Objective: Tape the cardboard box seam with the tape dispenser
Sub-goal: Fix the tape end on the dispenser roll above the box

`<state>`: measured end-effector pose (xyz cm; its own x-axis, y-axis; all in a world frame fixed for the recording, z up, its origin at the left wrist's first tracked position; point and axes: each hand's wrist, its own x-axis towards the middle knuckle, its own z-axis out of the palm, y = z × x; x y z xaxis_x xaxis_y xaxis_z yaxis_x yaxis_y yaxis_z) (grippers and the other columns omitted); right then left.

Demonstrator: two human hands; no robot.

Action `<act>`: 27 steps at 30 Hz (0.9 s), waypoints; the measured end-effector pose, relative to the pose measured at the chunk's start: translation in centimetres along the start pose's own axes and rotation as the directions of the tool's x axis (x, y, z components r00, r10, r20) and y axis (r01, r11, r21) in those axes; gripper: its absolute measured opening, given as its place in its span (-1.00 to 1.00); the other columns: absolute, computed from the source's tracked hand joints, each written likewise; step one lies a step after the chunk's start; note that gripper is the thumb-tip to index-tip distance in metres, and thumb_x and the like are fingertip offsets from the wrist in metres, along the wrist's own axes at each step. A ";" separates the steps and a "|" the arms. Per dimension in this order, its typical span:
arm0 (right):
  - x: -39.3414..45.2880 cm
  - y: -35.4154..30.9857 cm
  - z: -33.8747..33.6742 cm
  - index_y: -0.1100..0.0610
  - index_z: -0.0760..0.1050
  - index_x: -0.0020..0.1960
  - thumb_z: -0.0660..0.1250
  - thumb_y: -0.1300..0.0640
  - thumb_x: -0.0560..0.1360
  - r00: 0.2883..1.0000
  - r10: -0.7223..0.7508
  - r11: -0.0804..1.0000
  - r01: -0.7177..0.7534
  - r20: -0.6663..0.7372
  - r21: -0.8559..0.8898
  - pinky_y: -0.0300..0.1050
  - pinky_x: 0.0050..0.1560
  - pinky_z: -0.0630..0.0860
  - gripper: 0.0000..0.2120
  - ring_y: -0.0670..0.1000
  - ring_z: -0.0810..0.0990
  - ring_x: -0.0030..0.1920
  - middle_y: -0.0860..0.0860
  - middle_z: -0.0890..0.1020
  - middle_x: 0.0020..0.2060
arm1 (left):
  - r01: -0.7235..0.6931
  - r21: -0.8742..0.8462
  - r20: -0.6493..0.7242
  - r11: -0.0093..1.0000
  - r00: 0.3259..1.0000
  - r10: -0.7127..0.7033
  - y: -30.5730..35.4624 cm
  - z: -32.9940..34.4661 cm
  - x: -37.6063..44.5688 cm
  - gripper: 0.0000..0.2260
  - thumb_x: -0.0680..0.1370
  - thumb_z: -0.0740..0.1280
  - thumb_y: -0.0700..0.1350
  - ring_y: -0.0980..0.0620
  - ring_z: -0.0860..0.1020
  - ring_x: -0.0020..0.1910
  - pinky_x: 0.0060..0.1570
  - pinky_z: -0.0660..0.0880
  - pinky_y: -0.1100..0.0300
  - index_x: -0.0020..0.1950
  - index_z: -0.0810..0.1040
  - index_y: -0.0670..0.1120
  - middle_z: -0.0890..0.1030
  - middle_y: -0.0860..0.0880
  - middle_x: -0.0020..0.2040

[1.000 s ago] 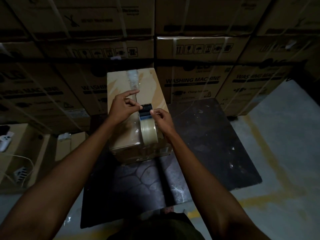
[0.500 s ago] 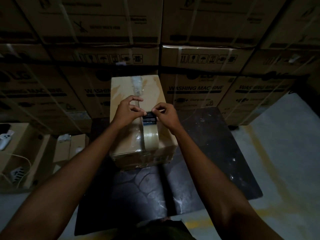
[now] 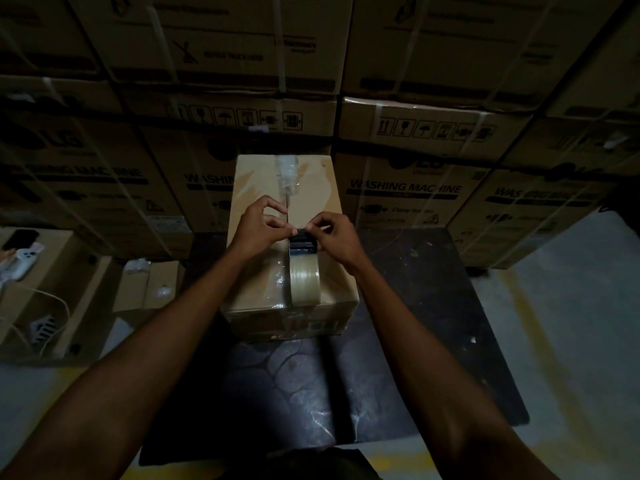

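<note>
Cardboard box (image 3: 322,202) stands on the dark mat, its seam running away beyond the fingers. Left hand (image 3: 258,225) and right hand (image 3: 337,237) both pinch the tape dispenser (image 3: 303,261) at its black head. Crumpled tape (image 3: 286,174) marks the far end; a clean strip looks barely begun.

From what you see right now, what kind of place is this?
Probably a warehouse or stockroom: strapped cartons marked "WASHING MACHINE" are stacked like a wall behind the box being taped, and the bare concrete floor carries a yellow painted line.
</note>
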<state>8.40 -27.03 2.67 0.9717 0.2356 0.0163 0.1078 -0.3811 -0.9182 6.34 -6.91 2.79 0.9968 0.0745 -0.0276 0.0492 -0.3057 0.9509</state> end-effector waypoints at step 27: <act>0.5 1.4 -0.1 0.27 0.67 -0.05 0.41 0.27 0.59 0.995 0.100 0.983 -0.096 -0.017 0.158 0.43 0.07 0.63 -0.91 0.16 0.64 -0.07 0.33 0.69 -0.04 | 0.036 -0.434 -0.266 0.900 0.950 -0.166 -2.5 4.7 -13.5 -0.77 0.67 0.38 -0.25 0.03 0.74 0.02 -0.13 0.71 0.16 0.30 0.63 -0.05 0.79 0.00 0.03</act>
<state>9.03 -27.53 1.46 0.9811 0.1809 -0.0686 -0.0204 -0.2557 -0.9665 -6.96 -11.59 -0.61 0.9218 0.3739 -0.1026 0.0536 0.1391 0.9888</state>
